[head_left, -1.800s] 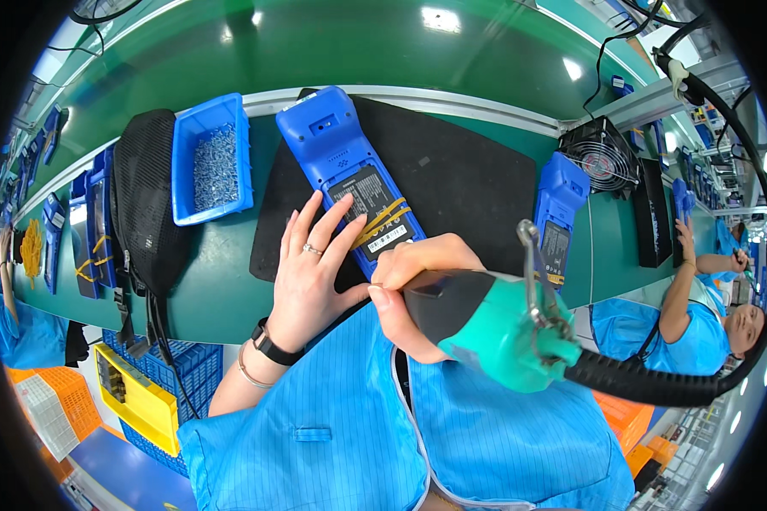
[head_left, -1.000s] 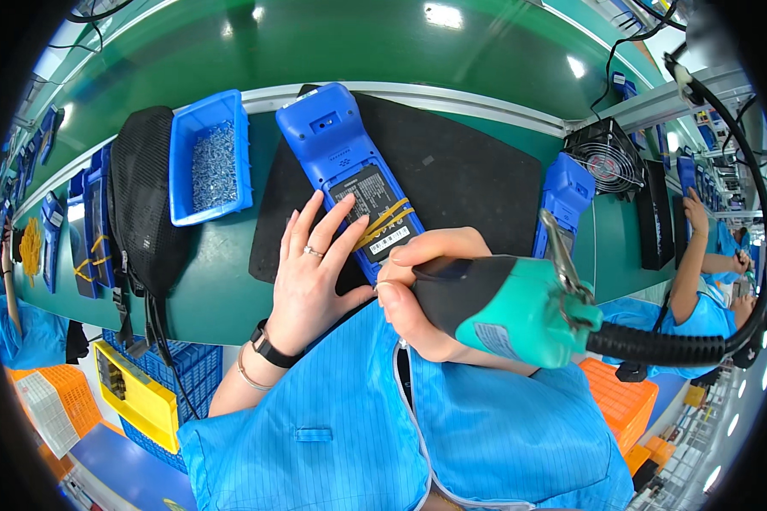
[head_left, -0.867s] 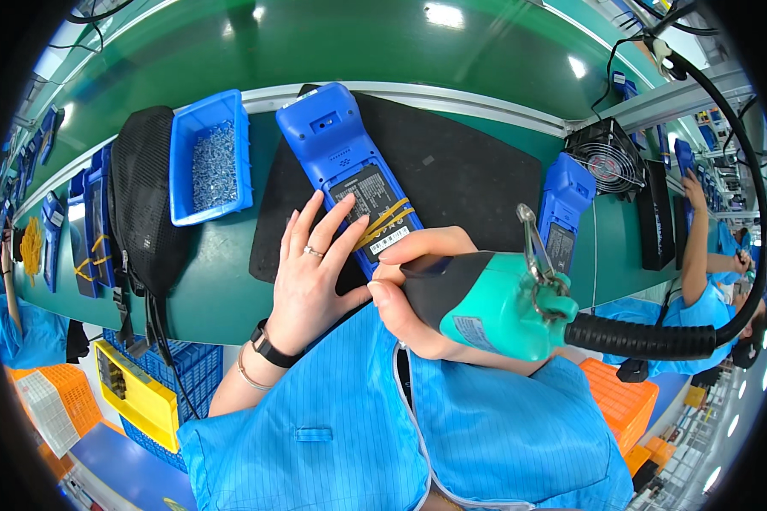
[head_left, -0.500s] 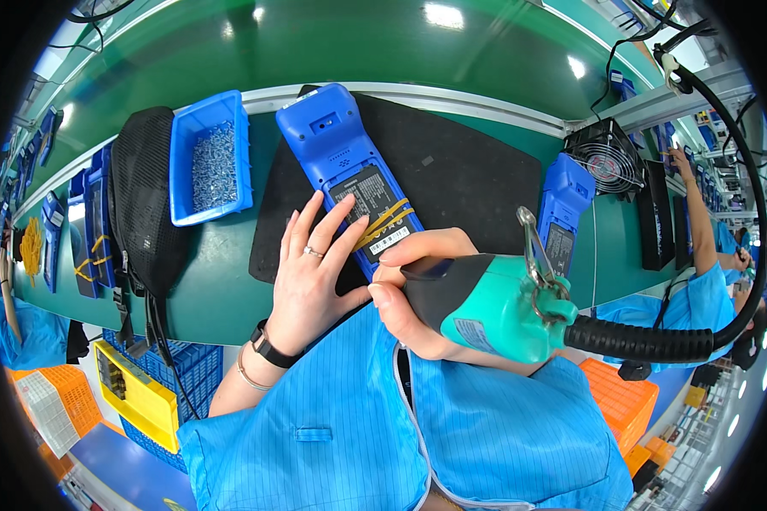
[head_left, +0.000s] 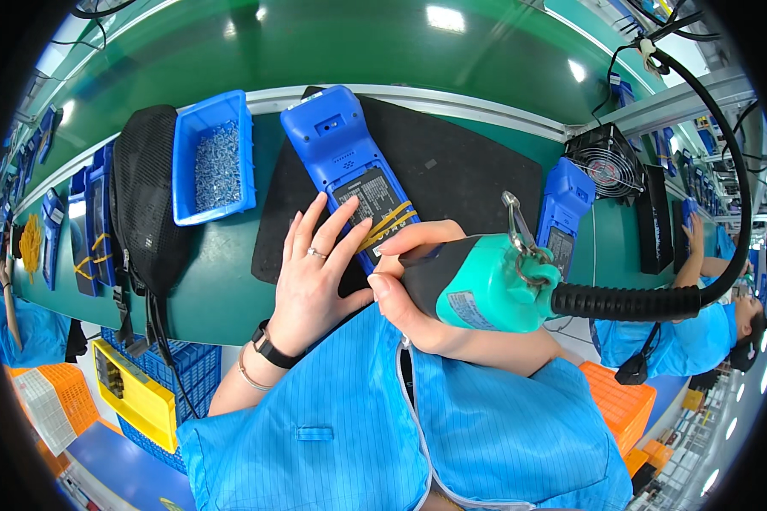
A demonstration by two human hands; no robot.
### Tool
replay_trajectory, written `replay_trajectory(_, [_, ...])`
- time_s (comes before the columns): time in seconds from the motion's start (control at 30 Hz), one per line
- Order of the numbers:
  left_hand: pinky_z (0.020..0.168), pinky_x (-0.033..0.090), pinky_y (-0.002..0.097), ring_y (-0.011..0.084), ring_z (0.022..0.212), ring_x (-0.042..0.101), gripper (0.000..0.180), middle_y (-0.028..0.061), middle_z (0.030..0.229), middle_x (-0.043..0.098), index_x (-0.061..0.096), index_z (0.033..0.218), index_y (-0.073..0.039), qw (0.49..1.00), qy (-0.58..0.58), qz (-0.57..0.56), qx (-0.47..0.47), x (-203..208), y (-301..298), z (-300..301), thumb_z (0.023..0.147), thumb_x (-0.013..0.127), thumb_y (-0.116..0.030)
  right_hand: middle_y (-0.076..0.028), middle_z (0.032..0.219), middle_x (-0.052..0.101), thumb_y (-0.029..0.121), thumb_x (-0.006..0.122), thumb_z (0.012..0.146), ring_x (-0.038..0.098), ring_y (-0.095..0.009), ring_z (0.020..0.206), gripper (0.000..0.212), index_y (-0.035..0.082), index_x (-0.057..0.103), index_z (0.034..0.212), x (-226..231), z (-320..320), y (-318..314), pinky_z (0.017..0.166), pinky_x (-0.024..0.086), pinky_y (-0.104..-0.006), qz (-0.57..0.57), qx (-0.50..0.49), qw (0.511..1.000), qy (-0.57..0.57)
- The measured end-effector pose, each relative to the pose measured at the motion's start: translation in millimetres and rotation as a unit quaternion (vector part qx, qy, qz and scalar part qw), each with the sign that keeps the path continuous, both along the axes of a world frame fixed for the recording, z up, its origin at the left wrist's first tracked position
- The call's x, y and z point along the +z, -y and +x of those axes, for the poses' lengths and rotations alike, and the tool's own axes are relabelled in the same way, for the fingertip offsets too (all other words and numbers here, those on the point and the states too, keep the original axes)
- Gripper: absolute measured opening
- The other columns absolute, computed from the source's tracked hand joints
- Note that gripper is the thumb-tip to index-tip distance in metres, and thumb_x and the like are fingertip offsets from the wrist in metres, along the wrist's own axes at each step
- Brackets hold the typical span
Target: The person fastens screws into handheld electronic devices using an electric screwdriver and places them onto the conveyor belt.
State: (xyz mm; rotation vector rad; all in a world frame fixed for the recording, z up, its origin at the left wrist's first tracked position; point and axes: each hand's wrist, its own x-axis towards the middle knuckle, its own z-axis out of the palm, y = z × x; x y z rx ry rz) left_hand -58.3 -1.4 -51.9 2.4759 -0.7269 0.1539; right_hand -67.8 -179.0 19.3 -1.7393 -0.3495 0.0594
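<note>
A blue handheld device lies back side up on a black mat, its dark labelled battery area crossed by yellow rubber bands. My left hand, fingers stretched and apart, rests along the device's left edge, fingertips over the battery area. Wrapped round the black front part of a teal electric screwdriver is my right hand, at the device's near end. A metal hook and a black coiled cable hang on the screwdriver's rear. Its tip is hidden behind my fingers.
Left of the mat stand a blue bin of small screws and a black mesh bag. A second blue device lies at right, near a fan. The cable arcs along the right. Another person works there.
The screwdriver's rear end has swung slightly left, and its cable with it. My left hand stays on the device. At right, the other person has lowered an arm and leaned into view.
</note>
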Motion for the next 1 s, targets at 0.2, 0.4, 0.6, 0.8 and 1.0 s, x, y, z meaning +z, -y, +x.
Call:
replay_trajectory(0.2, [0.109, 0.030, 0.0567, 0.0371, 0.137, 0.034, 0.077, 0.0081, 0.145, 0.044, 0.056, 0.129, -0.012, 1.000, 0.000, -0.006, 0.001, 0.0, 0.3, -0.2, 0.059, 0.085, -0.027, -0.004, 0.088, 0.064, 0.015, 0.067, 0.087, 0.063, -0.019, 0.078, 0.012, 0.005, 0.061, 0.091, -1.7, -0.1, 5.3, 0.067, 0.048, -0.0316, 0.016, 0.023, 0.999, -0.039])
replay_trajectory(0.4, [0.109, 0.030, 0.0561, 0.0370, 0.137, 0.034, 0.077, 0.0074, 0.145, 0.044, 0.056, 0.130, -0.012, 1.000, 0.001, 0.000, 0.001, 0.9, 0.3, -0.5, 0.060, 0.085, -0.027, -0.004, 0.094, 0.066, 0.013, 0.066, 0.087, 0.063, -0.020, 0.085, 0.015, 0.004, 0.065, 0.100, -4.9, -2.0, 5.6, 0.076, 0.050, -0.0343, -0.005, 0.030, 0.999, -0.017])
replay_trajectory(0.6, [0.109, 0.030, 0.0560, 0.0369, 0.137, 0.034, 0.075, 0.0072, 0.144, 0.044, 0.056, 0.129, -0.013, 1.000, -0.001, 0.007, -0.002, 2.5, 0.6, 0.0, 0.061, 0.084, -0.028, -0.005, 0.096, 0.065, 0.010, 0.066, 0.087, 0.063, -0.020, 0.088, 0.016, 0.003, 0.064, 0.101, -7.9, -1.4, 5.1, 0.078, 0.049, -0.0352, 0.010, 0.032, 0.999, -0.004])
replay_trajectory(0.8, [0.109, 0.030, 0.0566, 0.0371, 0.137, 0.034, 0.076, 0.0075, 0.145, 0.044, 0.056, 0.130, -0.013, 1.000, 0.000, 0.006, -0.004, 1.6, 0.2, 0.3, 0.061, 0.084, -0.028, -0.007, 0.099, 0.065, 0.006, 0.066, 0.086, 0.062, -0.021, 0.090, 0.017, 0.002, 0.063, 0.103, -13.5, 0.0, 3.3, 0.079, 0.049, -0.0364, 0.028, 0.037, 0.999, 0.010])
replay_trajectory(1.0, [0.109, 0.030, 0.0570, 0.0374, 0.137, 0.034, 0.076, 0.0079, 0.145, 0.043, 0.056, 0.129, -0.012, 1.000, -0.004, 0.007, -0.003, 2.1, 0.0, 0.2, 0.061, 0.084, -0.028, -0.008, 0.101, 0.062, 0.002, 0.068, 0.082, 0.062, -0.017, 0.082, 0.016, 0.001, 0.061, 0.096, -11.7, 2.2, -4.0, 0.072, 0.047, -0.0282, 0.114, -0.008, 0.993, -0.022])
